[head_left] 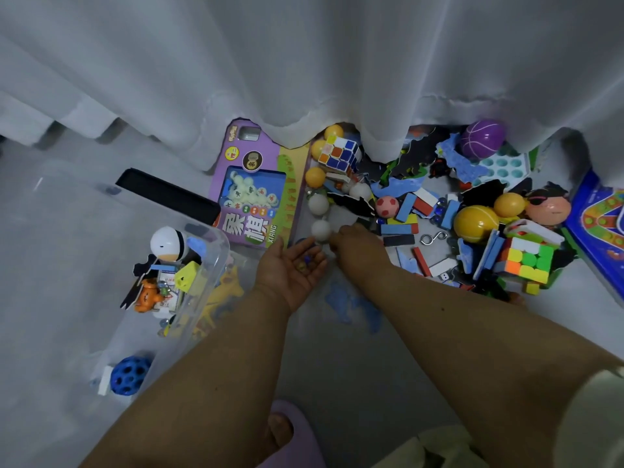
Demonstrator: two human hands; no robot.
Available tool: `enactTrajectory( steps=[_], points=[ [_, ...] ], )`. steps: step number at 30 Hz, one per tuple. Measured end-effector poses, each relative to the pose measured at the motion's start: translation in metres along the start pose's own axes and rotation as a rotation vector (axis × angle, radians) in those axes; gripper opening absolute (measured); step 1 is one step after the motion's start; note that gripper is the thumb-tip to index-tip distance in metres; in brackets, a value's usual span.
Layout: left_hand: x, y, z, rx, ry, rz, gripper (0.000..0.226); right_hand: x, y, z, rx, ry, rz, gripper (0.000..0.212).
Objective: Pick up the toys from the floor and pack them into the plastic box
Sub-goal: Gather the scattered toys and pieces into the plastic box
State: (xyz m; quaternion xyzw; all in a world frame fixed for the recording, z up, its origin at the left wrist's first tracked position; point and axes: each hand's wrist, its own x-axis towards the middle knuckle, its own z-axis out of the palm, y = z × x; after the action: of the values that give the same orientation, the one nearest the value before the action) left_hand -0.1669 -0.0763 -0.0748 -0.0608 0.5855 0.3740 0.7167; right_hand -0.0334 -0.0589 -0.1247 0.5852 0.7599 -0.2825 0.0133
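The left hand (293, 265) cups marbles (302, 263) palm-up near the plastic box (216, 251); the right hand (354, 244) reaches the floor, its grip unclear. She should keep the palm level, tipping over the box.

Purple chess-set box (256, 184) lying on the floor, large white Chinese characters 象棋 along its lower edge, "XIANG" in small letters beside them, other small print on the box and nearby toys too blurred to read
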Motion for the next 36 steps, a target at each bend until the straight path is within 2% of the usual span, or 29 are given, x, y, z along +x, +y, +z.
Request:
enactTrajectory(
  steps=[2, 6, 9, 10, 12, 14, 19, 23, 26, 28, 31, 33, 36],
  points=[
    [0.000, 0.002, -0.002, -0.008, 0.002, -0.008, 0.061, 0.002, 0.003, -0.002, 0.037, 0.022, 0.037, 0.023],
    [0.004, 0.003, 0.002, 0.045, 0.015, -0.011, 0.058, -0.005, -0.006, -0.020, 0.395, 0.328, 0.056, 0.010],
    [0.007, 0.002, 0.010, 0.002, -0.023, -0.027, 0.047, -0.008, -0.028, -0.031, 0.369, 0.264, -0.112, 0.014],
    [0.006, 0.002, 0.011, -0.036, -0.038, -0.035, 0.041, -0.007, -0.032, -0.030, 0.367, 0.266, -0.119, 0.017],
    [0.009, 0.004, 0.009, -0.084, -0.023, -0.042, 0.036, 0.001, -0.029, -0.031, 0.432, 0.312, 0.011, 0.020],
    [0.012, 0.005, 0.003, -0.079, 0.011, -0.038, 0.037, 0.011, -0.015, -0.027, 0.401, 0.241, 0.082, 0.031],
    [0.013, 0.007, -0.007, -0.079, 0.040, -0.038, 0.039, 0.031, 0.007, -0.028, 0.087, -0.080, -0.069, 0.055],
    [0.013, 0.007, -0.006, -0.083, 0.029, -0.026, 0.049, 0.037, 0.004, -0.029, -0.048, -0.084, -0.059, 0.037],
    [0.014, 0.004, -0.005, -0.067, 0.023, -0.025, 0.048, 0.029, 0.005, -0.026, -0.054, -0.081, -0.023, 0.035],
    [0.014, 0.002, -0.003, -0.046, 0.017, -0.029, 0.042, 0.021, 0.006, -0.026, -0.007, -0.032, 0.014, 0.035],
    [0.017, 0.000, 0.001, -0.016, -0.009, -0.027, 0.040, 0.008, 0.003, -0.028, 0.247, 0.261, 0.108, 0.026],
    [0.018, -0.001, 0.006, 0.012, -0.023, -0.021, 0.042, -0.002, -0.006, -0.031, 0.385, 0.402, 0.059, 0.016],
    [0.015, -0.001, 0.018, -0.040, -0.065, -0.021, 0.039, -0.009, -0.020, -0.033, 0.407, 0.360, -0.086, 0.019]
  ],
)
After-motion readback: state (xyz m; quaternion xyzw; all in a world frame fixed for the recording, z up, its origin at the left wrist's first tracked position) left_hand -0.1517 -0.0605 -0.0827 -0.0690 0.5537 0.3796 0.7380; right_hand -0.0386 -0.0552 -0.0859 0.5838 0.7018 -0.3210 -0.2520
